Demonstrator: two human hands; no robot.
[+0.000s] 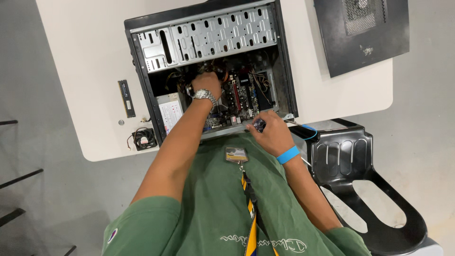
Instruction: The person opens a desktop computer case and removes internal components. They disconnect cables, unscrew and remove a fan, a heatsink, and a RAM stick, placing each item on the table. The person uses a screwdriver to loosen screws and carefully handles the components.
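An open black computer case lies on its side on a white table, its circuit board and cables showing. My left hand, with a metal watch on the wrist, reaches deep into the case among the cables; its fingers are hidden. Near the case's front edge my right hand, wearing a blue wristband, grips a small dark tool with a blue cord trailing from it.
A memory stick and a small fan lie on the table left of the case. The black side panel rests at the table's right end. A black chair stands at my right.
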